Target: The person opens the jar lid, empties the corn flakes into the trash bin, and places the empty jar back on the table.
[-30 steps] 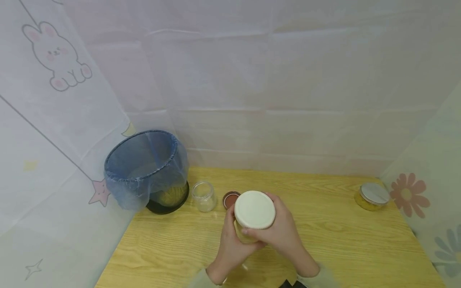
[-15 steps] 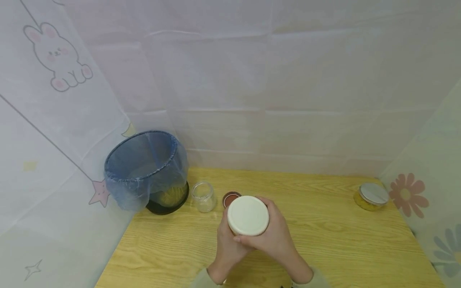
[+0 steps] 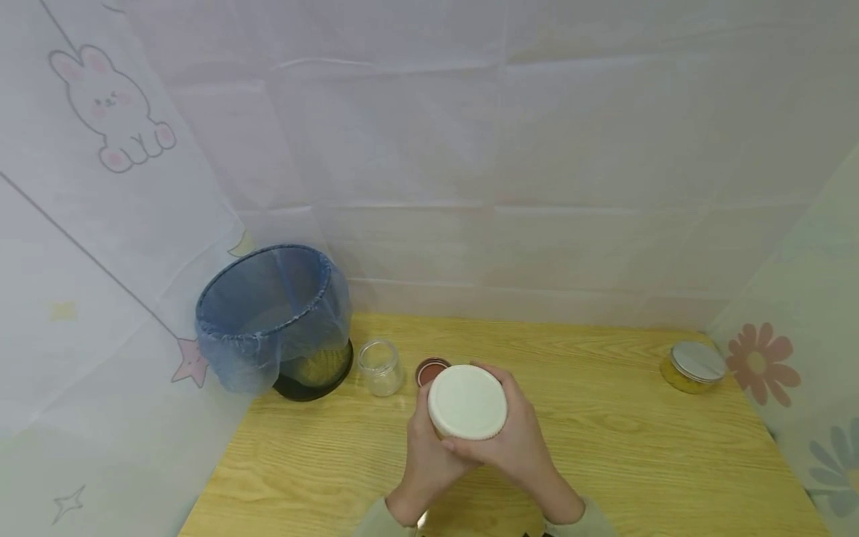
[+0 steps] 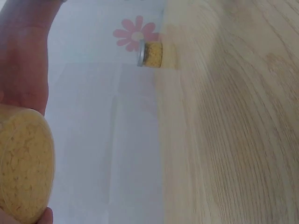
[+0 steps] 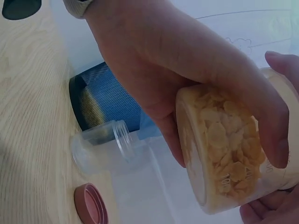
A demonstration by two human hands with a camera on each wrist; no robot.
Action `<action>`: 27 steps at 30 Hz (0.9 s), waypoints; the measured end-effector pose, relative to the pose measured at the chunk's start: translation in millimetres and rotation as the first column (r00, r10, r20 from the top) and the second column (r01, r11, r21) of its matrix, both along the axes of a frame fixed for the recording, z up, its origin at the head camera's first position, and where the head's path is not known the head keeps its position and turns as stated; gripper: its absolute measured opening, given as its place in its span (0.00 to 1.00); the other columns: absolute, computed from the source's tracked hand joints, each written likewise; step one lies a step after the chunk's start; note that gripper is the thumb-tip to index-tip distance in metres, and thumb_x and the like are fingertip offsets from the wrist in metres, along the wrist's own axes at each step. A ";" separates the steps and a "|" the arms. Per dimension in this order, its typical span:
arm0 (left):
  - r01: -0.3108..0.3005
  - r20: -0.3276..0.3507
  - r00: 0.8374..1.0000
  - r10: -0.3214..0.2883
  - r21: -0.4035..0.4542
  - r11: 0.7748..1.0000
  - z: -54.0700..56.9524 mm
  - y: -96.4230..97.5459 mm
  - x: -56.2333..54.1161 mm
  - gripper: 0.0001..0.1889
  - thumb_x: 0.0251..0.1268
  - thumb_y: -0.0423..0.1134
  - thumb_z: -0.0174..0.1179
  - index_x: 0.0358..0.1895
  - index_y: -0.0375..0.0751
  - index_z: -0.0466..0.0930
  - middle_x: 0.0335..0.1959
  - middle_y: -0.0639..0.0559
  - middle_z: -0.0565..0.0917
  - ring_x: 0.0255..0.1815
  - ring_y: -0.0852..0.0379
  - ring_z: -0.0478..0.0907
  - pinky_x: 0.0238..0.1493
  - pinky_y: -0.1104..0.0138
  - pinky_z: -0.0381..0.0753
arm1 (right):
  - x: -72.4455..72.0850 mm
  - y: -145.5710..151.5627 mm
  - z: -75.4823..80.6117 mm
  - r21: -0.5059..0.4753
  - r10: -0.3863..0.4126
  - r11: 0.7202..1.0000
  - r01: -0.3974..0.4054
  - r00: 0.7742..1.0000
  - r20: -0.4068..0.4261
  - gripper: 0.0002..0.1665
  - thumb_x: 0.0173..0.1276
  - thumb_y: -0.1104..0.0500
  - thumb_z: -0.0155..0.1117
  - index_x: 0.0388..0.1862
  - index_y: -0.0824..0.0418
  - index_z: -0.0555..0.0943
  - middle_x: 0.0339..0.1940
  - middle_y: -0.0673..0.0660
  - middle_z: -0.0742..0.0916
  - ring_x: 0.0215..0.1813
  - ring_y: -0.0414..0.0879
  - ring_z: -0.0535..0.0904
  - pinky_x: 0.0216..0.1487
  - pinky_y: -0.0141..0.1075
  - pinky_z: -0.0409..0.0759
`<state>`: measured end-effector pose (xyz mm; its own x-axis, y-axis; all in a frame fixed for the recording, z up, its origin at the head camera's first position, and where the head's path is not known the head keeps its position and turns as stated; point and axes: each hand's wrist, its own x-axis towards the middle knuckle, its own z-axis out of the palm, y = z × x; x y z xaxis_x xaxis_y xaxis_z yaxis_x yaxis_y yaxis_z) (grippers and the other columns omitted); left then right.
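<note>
Both hands hold a clear plastic jar of pale yellow flakes (image 5: 229, 144), topped by a broad white lid (image 3: 467, 403), raised over the table. The left hand (image 3: 429, 452) grips its left side. Around its right side curls the right hand (image 3: 522, 436), thumb across the near side just under the lid. In the right wrist view the jar is tipped on its side by the camera angle, with flakes showing near the base. Just beyond the hands lies a reddish-brown screw lid (image 3: 430, 370), inner side up, partly covered by the white lid in the head view.
An uncovered clear jar (image 3: 381, 369) stands left of the brown lid. Farther left is a mesh bin (image 3: 312, 373) lined with a blue bag (image 3: 268, 328). A silver-lidded jar of yellow contents (image 3: 691, 367) sits at the wooden table's (image 3: 637, 447) far right, near the printed cloth backdrop.
Both hands and the jar have come slightly left and nearer the body, then shifted a little right again. The grip stays on the jar; the other things stay put.
</note>
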<state>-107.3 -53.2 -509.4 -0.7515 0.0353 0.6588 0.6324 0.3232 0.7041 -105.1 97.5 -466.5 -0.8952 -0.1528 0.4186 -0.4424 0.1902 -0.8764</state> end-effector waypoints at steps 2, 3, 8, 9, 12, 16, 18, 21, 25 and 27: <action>0.009 -0.006 1.000 -0.009 0.000 1.000 3.9 0.8 0.4 0.53 0.35 0.36 0.84 0.71 0.39 0.63 0.61 0.46 0.79 0.57 0.45 0.81 0.52 0.51 0.83 | -0.2 0.4 -0.2 -0.034 0.033 0.999 -0.033 0.999 -0.012 0.58 0.40 0.52 0.92 0.71 0.51 0.71 0.62 0.49 0.82 0.58 0.52 0.79 0.53 0.48 0.81; 0.011 -0.013 1.000 -0.011 -0.002 1.000 6.9 1.2 0.9 0.52 0.35 0.36 0.84 0.70 0.37 0.63 0.60 0.45 0.79 0.56 0.45 0.81 0.51 0.51 0.84 | -0.3 0.6 -0.2 -0.045 0.044 0.998 -0.044 0.999 -0.015 0.58 0.40 0.53 0.91 0.71 0.51 0.70 0.62 0.49 0.82 0.59 0.52 0.79 0.53 0.48 0.81; 0.030 -0.051 0.998 -0.030 -0.002 1.000 29.6 2.8 8.9 0.48 0.37 0.33 0.82 0.66 0.30 0.64 0.58 0.42 0.79 0.55 0.43 0.82 0.50 0.51 0.84 | -0.2 1.7 0.7 -0.067 0.070 0.995 -0.071 0.997 -0.015 0.58 0.40 0.55 0.92 0.71 0.53 0.70 0.62 0.50 0.82 0.59 0.52 0.79 0.54 0.46 0.80; 0.034 -0.057 0.998 -0.034 -0.004 0.999 34.1 2.8 10.6 0.47 0.38 0.33 0.82 0.65 0.29 0.64 0.58 0.42 0.79 0.55 0.43 0.82 0.51 0.51 0.84 | -0.4 1.8 0.8 -0.070 0.071 0.995 -0.072 0.997 -0.014 0.58 0.40 0.55 0.92 0.71 0.53 0.70 0.62 0.50 0.82 0.59 0.52 0.79 0.54 0.46 0.80; 0.035 -0.067 0.997 -0.035 -0.005 0.999 42.7 2.3 14.1 0.47 0.37 0.33 0.82 0.65 0.29 0.65 0.58 0.43 0.79 0.55 0.43 0.82 0.51 0.51 0.84 | -0.9 2.7 0.3 -0.074 0.072 0.995 -0.073 0.997 -0.018 0.58 0.39 0.55 0.92 0.70 0.53 0.70 0.62 0.49 0.82 0.59 0.52 0.79 0.54 0.45 0.80; 0.060 -0.066 0.996 -0.060 0.000 0.998 46.2 1.1 15.0 0.47 0.37 0.33 0.82 0.66 0.30 0.65 0.59 0.43 0.79 0.55 0.44 0.81 0.52 0.51 0.84 | -2.3 4.0 -1.9 -0.066 0.077 0.995 -0.080 0.996 -0.042 0.58 0.39 0.56 0.92 0.70 0.55 0.70 0.62 0.50 0.82 0.58 0.53 0.79 0.54 0.45 0.81; 0.083 -0.057 0.995 -0.083 0.004 0.997 48.0 0.5 15.6 0.47 0.38 0.32 0.81 0.66 0.30 0.65 0.59 0.43 0.79 0.55 0.44 0.81 0.52 0.51 0.83 | -2.6 4.4 -3.0 -0.066 0.086 0.994 -0.089 0.995 -0.046 0.58 0.39 0.57 0.91 0.70 0.55 0.70 0.62 0.51 0.82 0.59 0.54 0.79 0.54 0.46 0.81; 0.107 -0.044 0.993 -0.107 0.005 0.994 49.2 -0.2 15.4 0.47 0.37 0.30 0.80 0.65 0.29 0.65 0.59 0.42 0.79 0.56 0.44 0.81 0.52 0.51 0.84 | -2.8 4.9 -3.4 -0.065 0.096 0.993 -0.098 0.995 -0.040 0.57 0.41 0.56 0.91 0.70 0.54 0.69 0.63 0.51 0.82 0.59 0.54 0.79 0.54 0.47 0.81; 0.125 -0.034 0.992 -0.125 0.001 0.992 40.6 -1.7 8.6 0.47 0.36 0.30 0.79 0.66 0.29 0.64 0.59 0.42 0.79 0.56 0.43 0.81 0.52 0.50 0.83 | -4.4 5.6 -3.2 -0.054 0.098 0.994 -0.100 0.994 -0.045 0.57 0.43 0.56 0.90 0.71 0.53 0.69 0.62 0.51 0.82 0.59 0.53 0.79 0.53 0.47 0.81; 0.134 -0.027 0.991 -0.134 -0.003 0.991 32.1 -2.7 3.4 0.49 0.36 0.31 0.79 0.68 0.31 0.63 0.61 0.42 0.78 0.57 0.43 0.80 0.52 0.50 0.83 | -5.5 6.0 -3.5 -0.051 0.098 0.994 -0.101 0.994 -0.054 0.57 0.43 0.57 0.90 0.71 0.53 0.69 0.62 0.51 0.82 0.58 0.53 0.79 0.53 0.47 0.81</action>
